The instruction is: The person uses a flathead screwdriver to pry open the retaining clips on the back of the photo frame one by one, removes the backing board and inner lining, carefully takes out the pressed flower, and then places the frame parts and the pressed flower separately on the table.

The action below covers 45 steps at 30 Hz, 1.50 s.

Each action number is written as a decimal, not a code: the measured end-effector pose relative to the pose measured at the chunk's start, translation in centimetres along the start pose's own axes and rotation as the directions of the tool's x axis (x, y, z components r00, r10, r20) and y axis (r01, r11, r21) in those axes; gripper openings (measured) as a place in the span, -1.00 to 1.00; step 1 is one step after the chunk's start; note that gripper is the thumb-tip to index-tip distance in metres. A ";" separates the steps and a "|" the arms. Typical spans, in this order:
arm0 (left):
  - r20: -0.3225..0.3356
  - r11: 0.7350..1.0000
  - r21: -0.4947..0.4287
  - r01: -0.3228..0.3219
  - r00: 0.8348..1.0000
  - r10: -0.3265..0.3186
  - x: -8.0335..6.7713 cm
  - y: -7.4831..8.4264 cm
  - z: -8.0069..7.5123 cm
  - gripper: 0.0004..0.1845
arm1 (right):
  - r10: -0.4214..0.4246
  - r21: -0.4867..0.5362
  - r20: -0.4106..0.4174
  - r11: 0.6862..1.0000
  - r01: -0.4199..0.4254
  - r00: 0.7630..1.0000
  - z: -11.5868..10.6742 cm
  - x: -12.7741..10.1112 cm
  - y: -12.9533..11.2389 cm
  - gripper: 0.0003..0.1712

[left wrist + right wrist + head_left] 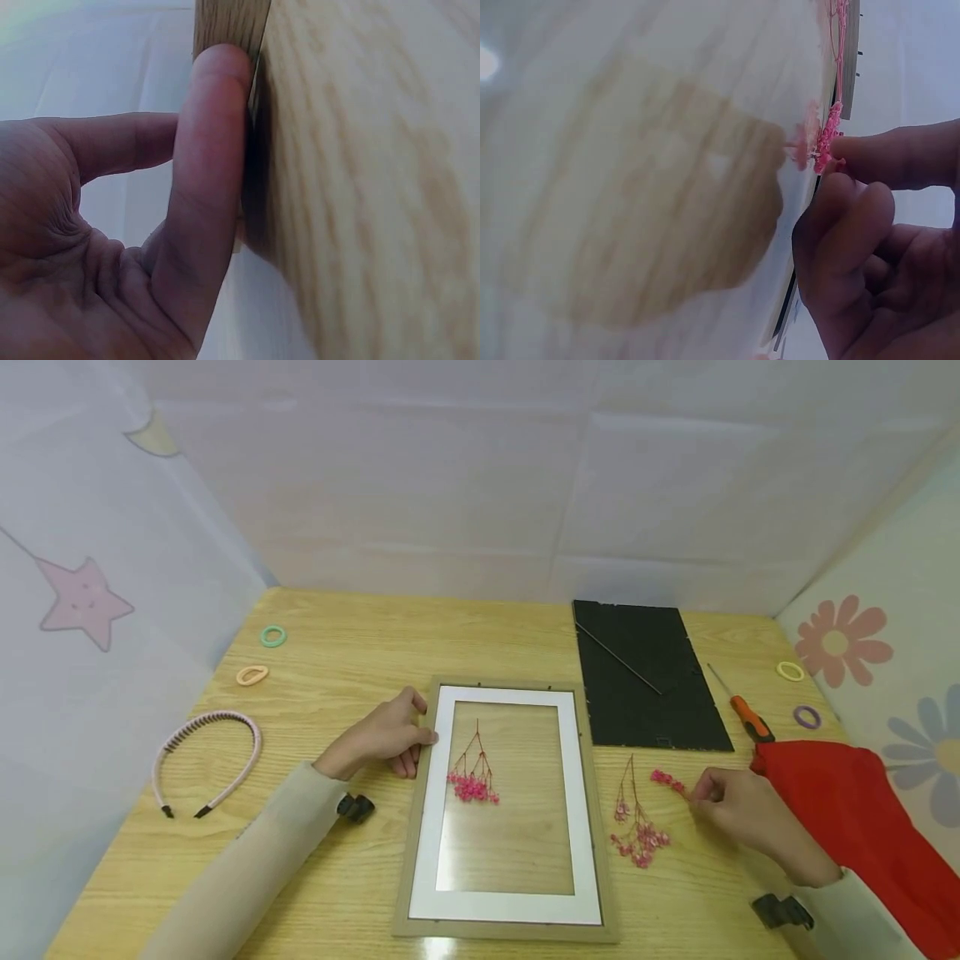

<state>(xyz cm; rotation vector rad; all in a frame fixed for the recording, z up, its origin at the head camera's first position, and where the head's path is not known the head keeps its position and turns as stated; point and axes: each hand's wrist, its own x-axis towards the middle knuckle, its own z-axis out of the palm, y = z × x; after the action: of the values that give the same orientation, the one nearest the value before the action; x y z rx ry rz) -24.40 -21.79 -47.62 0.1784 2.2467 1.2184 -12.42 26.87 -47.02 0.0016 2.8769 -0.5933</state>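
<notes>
A wooden picture frame (608, 893) with a white mat (495, 906) and a transparent middle lies flat. My left hand (390, 732) holds its left edge; one finger (214, 142) rests along the wooden side in the left wrist view. Inside the mat opening, a pink dried flower sprig (472, 787) lies with its stem upward. To the frame's right, my right hand (738, 802) pinches a small pink flower sprig (667, 781) between thumb and fingertips. Paler pink sprigs (640, 843) lie on the table between that hand and the frame.
A black backing board (648, 685) bears a thin metal rod (618, 658). An orange-handled screwdriver (750, 718) and red cloth (847, 810) are at right. Hair ties (807, 717) lie near both sides; a pink headband (255, 743) is at left.
</notes>
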 end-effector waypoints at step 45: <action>0.003 1.000 0.001 0.004 1.000 -0.004 -0.1 0.1 0.0 -0.48 | -0.147 0.510 0.018 0.852 0.117 0.989 -2.3 7.8 -9.2 -0.69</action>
<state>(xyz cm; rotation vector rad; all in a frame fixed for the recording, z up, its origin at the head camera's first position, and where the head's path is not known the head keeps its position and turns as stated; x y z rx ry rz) -24.33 -21.78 -47.48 0.1759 2.2446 1.2141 -20.93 18.99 -42.96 -0.1322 2.5888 -1.3400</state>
